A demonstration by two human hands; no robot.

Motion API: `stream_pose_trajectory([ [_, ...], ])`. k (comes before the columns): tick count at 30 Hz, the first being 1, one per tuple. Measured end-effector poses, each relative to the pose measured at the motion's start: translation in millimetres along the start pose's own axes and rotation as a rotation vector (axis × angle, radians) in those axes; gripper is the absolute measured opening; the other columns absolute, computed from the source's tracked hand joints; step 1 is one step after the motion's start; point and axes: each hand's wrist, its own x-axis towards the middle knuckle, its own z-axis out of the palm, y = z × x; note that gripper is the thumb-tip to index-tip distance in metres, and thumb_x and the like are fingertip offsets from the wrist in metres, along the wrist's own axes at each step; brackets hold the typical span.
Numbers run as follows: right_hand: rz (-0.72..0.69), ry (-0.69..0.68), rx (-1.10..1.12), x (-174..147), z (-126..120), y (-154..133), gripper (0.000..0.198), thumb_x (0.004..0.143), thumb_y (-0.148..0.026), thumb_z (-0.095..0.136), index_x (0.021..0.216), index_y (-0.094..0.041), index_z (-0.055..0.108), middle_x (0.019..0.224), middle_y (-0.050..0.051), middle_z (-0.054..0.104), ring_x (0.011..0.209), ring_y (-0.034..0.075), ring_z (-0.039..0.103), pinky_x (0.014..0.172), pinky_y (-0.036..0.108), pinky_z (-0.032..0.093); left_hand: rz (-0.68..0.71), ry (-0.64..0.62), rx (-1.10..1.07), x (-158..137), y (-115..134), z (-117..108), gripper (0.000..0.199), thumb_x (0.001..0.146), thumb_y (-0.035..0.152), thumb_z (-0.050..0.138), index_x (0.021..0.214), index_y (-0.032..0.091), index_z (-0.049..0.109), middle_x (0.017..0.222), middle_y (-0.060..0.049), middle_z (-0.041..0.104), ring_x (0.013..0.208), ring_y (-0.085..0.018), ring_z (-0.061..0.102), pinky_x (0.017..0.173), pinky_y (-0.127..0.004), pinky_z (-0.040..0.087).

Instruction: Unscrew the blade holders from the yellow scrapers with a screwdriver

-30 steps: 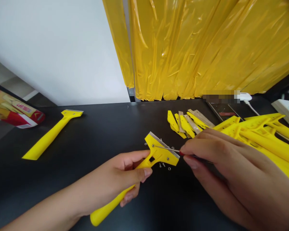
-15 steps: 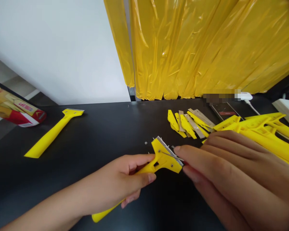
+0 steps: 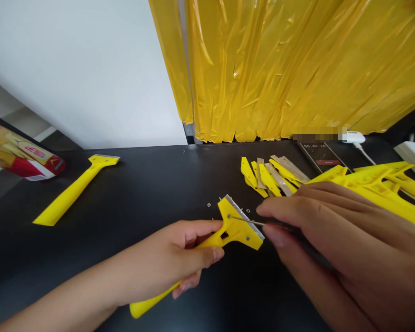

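Note:
My left hand grips the handle of a yellow plastic scraper whose head carries a metal blade and small screws. My right hand pinches a thin screwdriver; its metal tip rests on the upper screw of the scraper's head. A few tiny washers and screws lie on the black table around the head.
A second assembled yellow scraper lies at the left. Loose yellow clamp plates and metal blades sit behind my right hand, a pile of yellow handles at the right. A phone and a red-yellow packet lie at the edges. Yellow plastic sheeting hangs behind.
The scraper head shifted slightly right and toward me. My right hand drew back a little, so the screwdriver shaft shows and its tip sits on the upper screw.

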Motion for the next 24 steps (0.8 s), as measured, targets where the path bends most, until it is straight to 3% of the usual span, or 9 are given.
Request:
stream_pose_trajectory([
  [3,-0.032,0.012,-0.009,-0.9,-1.1,-2.0,0.034,0.092,-0.005,0.056,0.122,-0.019,0.060,0.099,0.006,0.078,0.086,0.025,0.073,0.080,0.043,0.054,0.002,0.004,0.014,-0.4,1.5,0.6,0.043,0.108,0.044,0.059,0.146,0.024,0.060,0.064,0.010,0.040,0.052,-0.009,0.039,0.048,-0.018,0.039],
  [7,-0.043,0.030,-0.033,-1.5,-0.6,-2.7,0.026,0.097,-0.010,0.057,0.120,-0.021,0.063,0.094,0.004,0.079,0.080,0.024,0.073,0.087,0.046,0.054,0.026,-0.002,-0.006,0.2,1.2,0.8,0.036,0.107,0.042,0.061,0.138,0.024,0.063,0.066,0.009,0.040,0.052,-0.009,0.040,0.047,-0.018,0.039],
  [11,-0.128,-0.003,-0.027,0.1,-0.8,-0.8,0.023,0.099,-0.012,0.059,0.118,-0.021,0.066,0.098,0.004,0.076,0.089,0.025,0.070,0.091,0.047,0.054,0.038,-0.011,-0.017,1.3,-3.7,-1.3,0.025,0.107,0.043,0.060,0.121,0.023,0.066,0.067,0.008,0.043,0.053,-0.009,0.041,0.046,-0.017,0.039],
  [14,-0.184,-0.007,-0.078,2.1,-1.8,-0.6,0.023,0.100,-0.014,0.063,0.122,-0.018,0.068,0.087,0.001,0.074,0.080,0.021,0.067,0.101,0.050,0.051,0.024,-0.018,0.001,1.1,-5.9,-2.9,0.026,0.108,0.046,0.058,0.117,0.022,0.065,0.065,0.008,0.044,0.053,-0.009,0.042,0.047,-0.017,0.040],
  [16,-0.195,0.008,-0.119,2.9,-1.5,-1.4,0.026,0.100,-0.012,0.062,0.125,-0.015,0.066,0.080,0.000,0.072,0.075,0.019,0.065,0.101,0.051,0.052,0.019,-0.016,0.009,0.7,-5.7,-3.1,0.027,0.108,0.047,0.058,0.117,0.022,0.065,0.064,0.008,0.044,0.053,-0.009,0.042,0.048,-0.018,0.039],
  [18,-0.215,0.034,-0.120,2.7,-0.4,-2.3,0.026,0.100,-0.014,0.060,0.126,-0.014,0.064,0.088,0.002,0.075,0.081,0.022,0.069,0.099,0.049,0.053,0.013,-0.016,0.009,0.3,-4.2,-2.9,0.025,0.107,0.046,0.060,0.108,0.021,0.065,0.064,0.008,0.043,0.053,-0.009,0.042,0.048,-0.018,0.039],
  [21,-0.180,0.011,-0.098,0.6,0.6,-2.9,0.030,0.098,-0.015,0.060,0.128,-0.015,0.060,0.097,0.005,0.078,0.089,0.027,0.072,0.097,0.050,0.053,0.013,-0.018,-0.015,-0.3,-0.7,-2.9,0.023,0.106,0.044,0.062,0.101,0.021,0.063,0.066,0.007,0.043,0.054,-0.009,0.043,0.048,-0.019,0.038],
  [24,-0.080,-0.051,-0.047,-1.6,-1.9,-2.3,0.030,0.098,-0.013,0.058,0.127,-0.019,0.062,0.091,0.004,0.078,0.077,0.024,0.071,0.089,0.048,0.054,0.000,-0.054,-0.090,-1.7,2.0,-4.2,0.018,0.105,0.039,0.065,0.111,0.022,0.062,0.069,0.007,0.045,0.052,-0.009,0.042,0.048,-0.019,0.039],
])
